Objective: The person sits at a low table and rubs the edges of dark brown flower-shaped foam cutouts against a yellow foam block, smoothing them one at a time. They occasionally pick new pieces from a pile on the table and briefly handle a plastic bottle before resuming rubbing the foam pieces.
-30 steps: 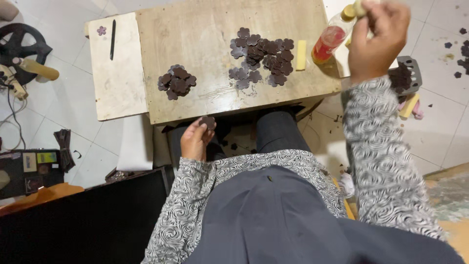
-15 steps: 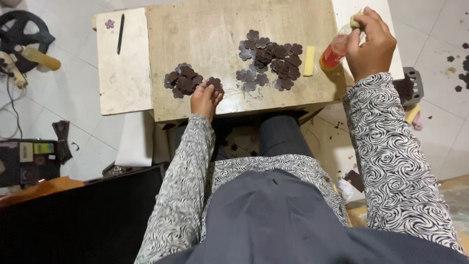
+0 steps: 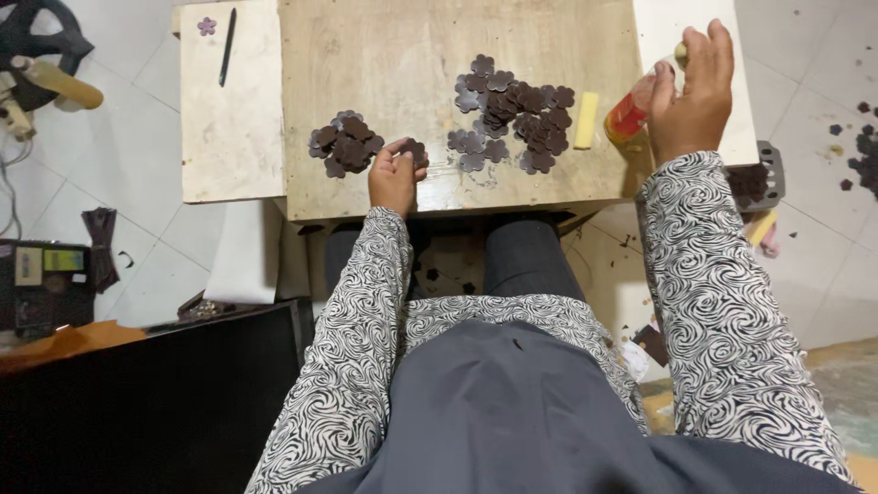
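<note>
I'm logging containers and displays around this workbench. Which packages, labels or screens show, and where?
Red-and-yellow squeeze bottle: right edge of the wooden table, held in the right hand.
Dark box-shaped device: on the floor at far left, with a yellow and green label panel.
No lit screen visible.

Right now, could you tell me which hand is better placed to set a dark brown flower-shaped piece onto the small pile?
Left. The left hand holds a dark brown flower-shaped piece beside the small pile; the right hand grips a red-and-yellow bottle.
</note>
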Demonstrator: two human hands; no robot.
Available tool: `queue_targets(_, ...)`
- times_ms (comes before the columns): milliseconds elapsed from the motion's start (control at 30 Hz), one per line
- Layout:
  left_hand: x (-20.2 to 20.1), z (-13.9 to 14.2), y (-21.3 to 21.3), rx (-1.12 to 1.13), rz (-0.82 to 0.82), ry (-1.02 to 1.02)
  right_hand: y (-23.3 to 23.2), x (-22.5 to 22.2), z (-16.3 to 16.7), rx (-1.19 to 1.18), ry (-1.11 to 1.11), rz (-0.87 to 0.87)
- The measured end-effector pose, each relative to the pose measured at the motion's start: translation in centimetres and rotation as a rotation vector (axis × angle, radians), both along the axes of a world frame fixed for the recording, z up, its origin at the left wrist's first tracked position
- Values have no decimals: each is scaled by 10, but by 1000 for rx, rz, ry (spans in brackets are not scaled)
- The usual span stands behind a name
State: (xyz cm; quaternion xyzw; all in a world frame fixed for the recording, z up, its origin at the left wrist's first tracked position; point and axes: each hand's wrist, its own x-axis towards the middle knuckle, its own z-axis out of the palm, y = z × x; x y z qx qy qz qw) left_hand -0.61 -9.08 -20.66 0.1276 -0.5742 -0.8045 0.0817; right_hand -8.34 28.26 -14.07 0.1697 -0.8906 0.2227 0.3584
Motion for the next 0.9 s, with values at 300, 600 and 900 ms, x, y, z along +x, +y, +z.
queue_targets(300,-5,0,-2,-206,26,-7,21,13,18,-123,60,9)
queue_targets(600,-1,3,0,-139,23,46,-1,16,43,-1509,-147,359)
queue_targets(900,6,18,4,-125,0,-12,-54,34,14,-2389,-466,646)
